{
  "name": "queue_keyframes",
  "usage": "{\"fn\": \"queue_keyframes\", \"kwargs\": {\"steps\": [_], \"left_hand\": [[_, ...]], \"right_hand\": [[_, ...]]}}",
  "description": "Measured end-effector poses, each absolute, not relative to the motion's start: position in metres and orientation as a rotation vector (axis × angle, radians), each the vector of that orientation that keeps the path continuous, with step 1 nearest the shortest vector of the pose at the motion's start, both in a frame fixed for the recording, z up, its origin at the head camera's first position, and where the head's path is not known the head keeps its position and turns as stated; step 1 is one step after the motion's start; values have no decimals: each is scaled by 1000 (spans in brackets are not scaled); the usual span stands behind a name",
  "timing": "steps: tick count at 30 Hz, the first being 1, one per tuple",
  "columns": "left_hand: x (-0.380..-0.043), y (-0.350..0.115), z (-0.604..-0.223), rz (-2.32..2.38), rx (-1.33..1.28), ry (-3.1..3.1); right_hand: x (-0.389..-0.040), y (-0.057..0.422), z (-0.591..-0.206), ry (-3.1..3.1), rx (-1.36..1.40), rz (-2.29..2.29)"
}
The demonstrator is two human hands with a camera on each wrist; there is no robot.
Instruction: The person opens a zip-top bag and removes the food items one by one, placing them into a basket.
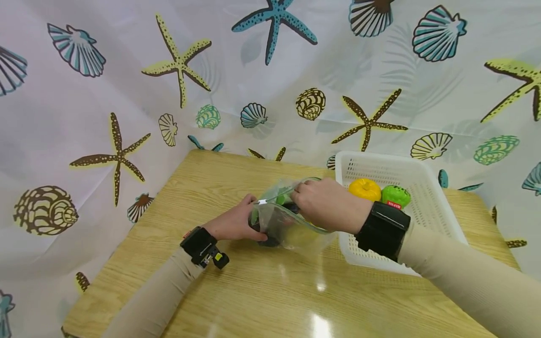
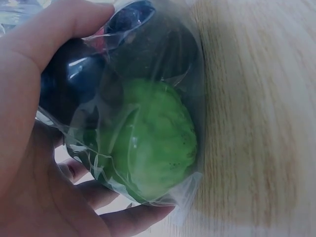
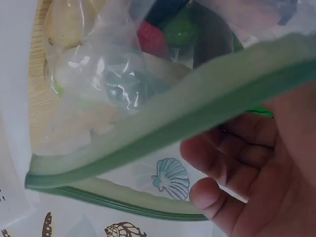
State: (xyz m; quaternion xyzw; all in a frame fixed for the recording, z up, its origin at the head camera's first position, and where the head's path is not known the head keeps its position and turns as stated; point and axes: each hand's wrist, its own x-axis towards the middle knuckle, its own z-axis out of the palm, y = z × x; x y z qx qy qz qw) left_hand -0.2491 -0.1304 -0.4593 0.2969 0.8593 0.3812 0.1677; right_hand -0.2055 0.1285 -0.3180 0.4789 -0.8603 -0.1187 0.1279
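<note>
Left hand [image 1: 236, 222] grips the filled zip bag [image 1: 291, 234] on the table [image 1: 253, 291]; right hand [image 1: 322, 202], fingers curled, is at its open mouth — holding anything, I can't tell. Should the left grip slacken, the bag (soft, bulging) could slump and spill.

The wood-grained table [image 1: 253, 291] carries a clear bag [image 1: 302, 234] — beside it, a white basket [image 1: 359, 253].
</note>
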Motion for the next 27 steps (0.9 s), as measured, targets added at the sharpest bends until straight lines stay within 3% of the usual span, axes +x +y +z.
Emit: {"fn": "queue_keyframes", "kwargs": {"steps": [14, 27], "left_hand": [[-251, -132, -460, 1088, 893, 2442], [-247, -132, -458, 1093, 906, 2473]], "right_hand": [[-179, 160, -278, -2549, 1365, -38], [-165, 243, -231, -2533, 1104, 198]]}}
